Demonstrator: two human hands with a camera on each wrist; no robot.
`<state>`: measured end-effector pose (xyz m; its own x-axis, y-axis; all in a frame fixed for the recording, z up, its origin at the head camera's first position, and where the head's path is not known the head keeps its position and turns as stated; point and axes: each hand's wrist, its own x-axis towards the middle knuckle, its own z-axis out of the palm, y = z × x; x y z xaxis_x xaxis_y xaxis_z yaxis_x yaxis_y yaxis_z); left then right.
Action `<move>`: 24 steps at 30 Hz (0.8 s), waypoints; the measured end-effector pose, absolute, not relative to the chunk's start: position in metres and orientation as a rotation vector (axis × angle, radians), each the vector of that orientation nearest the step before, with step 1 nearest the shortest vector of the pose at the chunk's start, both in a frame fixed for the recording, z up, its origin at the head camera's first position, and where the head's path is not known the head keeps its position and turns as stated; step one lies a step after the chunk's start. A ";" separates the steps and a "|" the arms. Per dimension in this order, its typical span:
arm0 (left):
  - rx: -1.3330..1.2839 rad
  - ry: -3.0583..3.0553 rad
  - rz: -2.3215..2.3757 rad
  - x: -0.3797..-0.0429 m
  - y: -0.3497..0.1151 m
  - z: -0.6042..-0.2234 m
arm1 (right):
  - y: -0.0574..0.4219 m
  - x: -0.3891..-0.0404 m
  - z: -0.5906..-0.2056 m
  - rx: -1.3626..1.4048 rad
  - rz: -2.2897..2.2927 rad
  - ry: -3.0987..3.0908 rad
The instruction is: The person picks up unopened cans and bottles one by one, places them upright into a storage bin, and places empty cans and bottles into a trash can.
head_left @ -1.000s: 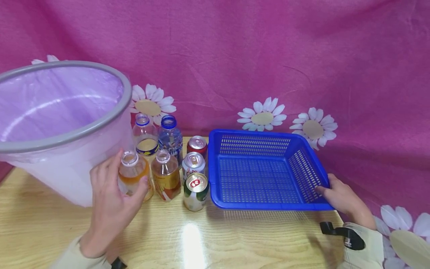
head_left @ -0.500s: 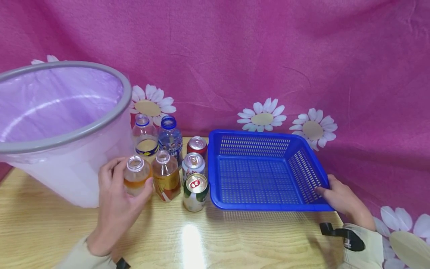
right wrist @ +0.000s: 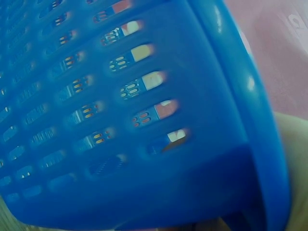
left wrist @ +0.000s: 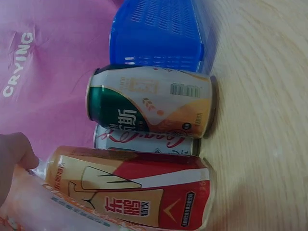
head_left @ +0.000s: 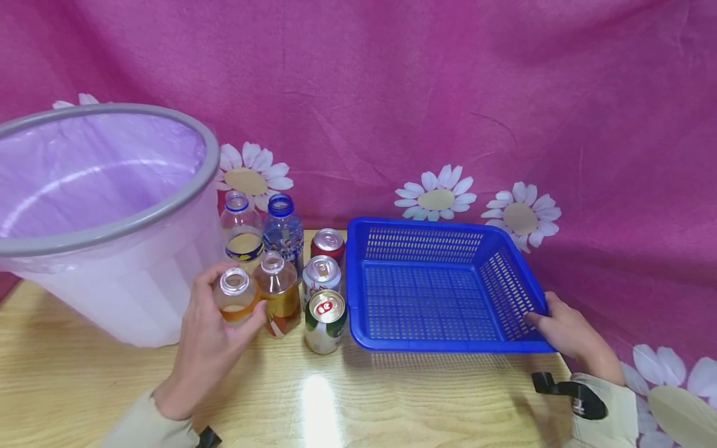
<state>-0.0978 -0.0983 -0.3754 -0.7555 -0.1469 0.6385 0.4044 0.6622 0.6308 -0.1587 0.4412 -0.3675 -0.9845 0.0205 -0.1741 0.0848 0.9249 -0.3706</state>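
The left hand (head_left: 215, 336), left of centre in the lower half of the head view, has its thumb and fingers curled round a clear bottle with an orange label (head_left: 235, 294), thumb on the right side and fingers on the left. In the left wrist view that bottle slants across the lower left corner, its base out of the frame, so whether it touches the table cannot be told. The right hand (head_left: 571, 333), at the lower right of the head view, grips the near right corner of a blue basket (head_left: 431, 344), thumb over the rim on the inside; its other fingers are mostly hidden. Just right of the held bottle stands an amber bottle (head_left: 281, 302), its label red and gold in the left wrist view. Behind these two, a clear bottle with a blue ring at its neck (head_left: 244, 233) and a bottle with a blue neck (head_left: 283, 236) stand side by side. Between the bottles and the basket, three upright cans run front to back: a green and white can (head_left: 325, 330), a silver can (head_left: 322, 274) and a red can (head_left: 329, 244). A white bin (head_left: 123, 292) with a grey rim and purple lining fills the left of the frame. Everything stands before a pink flowered cloth (head_left: 358, 93), on a pale wooden table (head_left: 269, 398) across the bottom.
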 end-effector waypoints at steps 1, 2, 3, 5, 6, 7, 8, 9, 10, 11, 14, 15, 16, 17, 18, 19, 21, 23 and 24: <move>-0.197 -2.198 -1.051 -0.098 -0.099 -0.376 | 0.441 -0.158 -0.368 0.079 -0.577 2.919; -0.195 -2.197 -1.050 -0.098 -0.099 -0.377 | 0.440 -0.158 -0.368 0.078 -0.581 2.920; -0.195 -2.194 -1.047 -0.098 -0.100 -0.377 | 0.440 -0.158 -0.368 0.073 -0.581 2.926; -0.198 -2.185 -1.038 -0.099 -0.101 -0.378 | 0.438 -0.158 -0.367 0.063 -0.582 2.934; -0.202 -2.178 -1.036 -0.099 -0.102 -0.378 | 0.438 -0.158 -0.367 0.057 -0.583 2.939; -0.206 -2.172 -1.035 -0.099 -0.102 -0.378 | 0.437 -0.158 -0.367 0.053 -0.586 2.940; -0.209 -2.167 -1.036 -0.099 -0.103 -0.378 | 0.437 -0.159 -0.367 0.049 -0.590 2.942; -0.212 -2.163 -1.034 -0.098 -0.103 -0.378 | 0.436 -0.159 -0.367 0.046 -0.593 2.944; -0.215 -2.159 -1.034 -0.098 -0.103 -0.377 | 0.436 -0.159 -0.368 0.043 -0.601 2.943; -0.214 -2.156 -1.035 -0.098 -0.103 -0.377 | 0.436 -0.159 -0.368 0.039 -0.604 2.945; -0.202 -2.170 -1.045 -0.098 -0.103 -0.376 | 0.436 -0.160 -0.368 0.019 -0.608 2.954; -0.200 -2.176 -1.047 -0.098 -0.103 -0.376 | 0.436 -0.161 -0.368 0.017 -0.605 2.956; -0.201 -2.182 -1.050 -0.098 -0.103 -0.375 | 0.437 -0.161 -0.367 0.011 -0.598 2.957; -0.203 -2.187 -1.052 -0.098 -0.103 -0.375 | 0.437 -0.161 -0.367 0.008 -0.591 2.958; -0.206 -2.193 -1.053 -0.099 -0.103 -0.374 | 0.437 -0.161 -0.367 0.005 -0.588 2.955; -0.209 -2.196 -1.053 -0.098 -0.103 -0.373 | 0.438 -0.161 -0.367 0.008 -0.581 2.955; -0.213 -2.200 -1.044 -0.098 -0.103 -0.371 | 0.439 -0.160 -0.366 0.008 -0.581 2.948; -0.218 -2.202 -1.046 -0.098 -0.104 -0.370 | 0.439 -0.159 -0.366 0.013 -0.587 2.939; -0.216 -2.206 -1.050 -0.098 -0.104 -0.369 | 0.439 -0.159 -0.366 0.014 -0.592 2.936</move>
